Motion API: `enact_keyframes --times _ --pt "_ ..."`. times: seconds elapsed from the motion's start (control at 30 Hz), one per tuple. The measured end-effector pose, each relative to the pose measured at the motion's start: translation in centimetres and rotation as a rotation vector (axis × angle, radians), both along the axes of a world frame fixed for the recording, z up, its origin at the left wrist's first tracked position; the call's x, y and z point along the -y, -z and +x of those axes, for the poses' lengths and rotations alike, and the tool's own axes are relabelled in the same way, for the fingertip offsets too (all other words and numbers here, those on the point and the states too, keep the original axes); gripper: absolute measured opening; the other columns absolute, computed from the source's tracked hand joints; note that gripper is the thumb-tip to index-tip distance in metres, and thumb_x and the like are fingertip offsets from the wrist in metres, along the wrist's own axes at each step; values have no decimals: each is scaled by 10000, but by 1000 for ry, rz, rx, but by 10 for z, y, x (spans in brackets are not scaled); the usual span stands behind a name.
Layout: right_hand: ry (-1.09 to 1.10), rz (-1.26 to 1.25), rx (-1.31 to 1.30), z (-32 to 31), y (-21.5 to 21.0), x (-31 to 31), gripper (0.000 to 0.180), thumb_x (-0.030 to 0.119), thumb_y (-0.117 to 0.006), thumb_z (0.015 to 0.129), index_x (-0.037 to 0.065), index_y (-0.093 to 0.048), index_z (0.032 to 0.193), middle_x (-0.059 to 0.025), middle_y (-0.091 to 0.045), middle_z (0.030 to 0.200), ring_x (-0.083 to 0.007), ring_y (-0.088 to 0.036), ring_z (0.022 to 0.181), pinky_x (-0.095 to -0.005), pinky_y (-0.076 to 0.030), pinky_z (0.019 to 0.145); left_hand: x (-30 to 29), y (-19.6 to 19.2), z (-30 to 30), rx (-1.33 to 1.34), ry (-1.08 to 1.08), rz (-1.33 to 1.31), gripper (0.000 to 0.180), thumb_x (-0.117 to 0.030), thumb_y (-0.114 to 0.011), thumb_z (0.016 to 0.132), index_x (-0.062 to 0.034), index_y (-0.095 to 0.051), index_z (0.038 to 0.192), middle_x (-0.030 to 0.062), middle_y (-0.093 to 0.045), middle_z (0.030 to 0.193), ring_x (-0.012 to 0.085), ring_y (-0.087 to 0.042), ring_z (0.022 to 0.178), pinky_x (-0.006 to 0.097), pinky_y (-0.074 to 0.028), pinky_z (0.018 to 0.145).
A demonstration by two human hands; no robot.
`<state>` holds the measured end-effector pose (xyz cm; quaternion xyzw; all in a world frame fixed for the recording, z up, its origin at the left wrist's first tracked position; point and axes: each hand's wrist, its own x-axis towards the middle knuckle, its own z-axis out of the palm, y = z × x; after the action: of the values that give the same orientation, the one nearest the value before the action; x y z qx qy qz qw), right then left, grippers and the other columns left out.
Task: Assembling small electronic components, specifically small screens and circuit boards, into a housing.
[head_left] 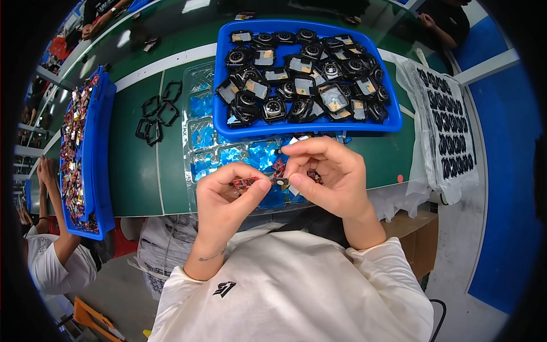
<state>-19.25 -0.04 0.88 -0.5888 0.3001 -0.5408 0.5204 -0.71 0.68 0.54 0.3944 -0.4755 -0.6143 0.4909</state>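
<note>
My left hand point(225, 196) pinches a small red circuit board point(245, 183) between thumb and fingers. Just right of it, in front of my chest, a small black part with a pale round face point(281, 182) lies between my two hands. My right hand point(333, 179) is curled, its thumb and a finger closing on that part; whether it joins the red board I cannot tell. More red board pieces point(314, 176) show by the right palm, partly covered by the fingers. Below and behind both hands lies a clear compartment tray point(187, 137) with blue film pieces point(231, 154).
A blue bin point(393, 126) of black watch cases stands beyond my hands. Black frames point(159, 114) lie on the green table point(134, 176). At left is a long blue bin point(102, 142) of red boards; at right, a white sheet with rows of black parts point(450, 131). Other people work nearby.
</note>
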Motion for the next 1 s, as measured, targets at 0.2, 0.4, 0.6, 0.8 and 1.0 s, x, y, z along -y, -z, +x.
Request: enact_keyframes --times 0.2,0.4,0.6,0.8,1.0 --pt "9 -51 94 2 5 -2 257 -76 -574 831 -36 -503 1075 -66 -571 936 -95 -563 810 -220 -460 692 -1 0 0 -4 14 -101 150 60 -699 749 41 -673 895 71 -643 816 99 -559 725 204 -423 636" --pt "11 -105 111 1 8 -1 231 -92 -575 825 -23 -497 1031 -79 -570 930 -105 -563 813 -229 -462 696 -1 -1 2 81 9 -210 186 71 -721 712 38 -691 892 101 -664 836 125 -579 738 217 -441 655" --pt "0 -93 94 3 4 -2 254 -116 -576 794 -8 -457 990 -125 -569 853 -132 -538 744 -231 -434 641 -1 -1 1 96 27 -167 125 44 -712 736 25 -689 857 86 -662 820 117 -578 736 212 -430 643" --pt "-39 -11 154 7 9 -4 200 -67 -597 817 -4 -500 980 -75 -573 922 -97 -555 788 -231 -461 693 -1 0 -1 84 61 -84 93 32 -693 760 17 -681 851 68 -647 812 105 -566 731 207 -424 637" --pt "292 -183 -378 3 7 0 164 -31 -682 734 9 -592 865 -85 -595 989 -144 -562 737 -261 -458 692 -1 -1 5 1 82 -101 72 41 -677 771 28 -666 841 72 -636 812 102 -561 737 211 -431 652"
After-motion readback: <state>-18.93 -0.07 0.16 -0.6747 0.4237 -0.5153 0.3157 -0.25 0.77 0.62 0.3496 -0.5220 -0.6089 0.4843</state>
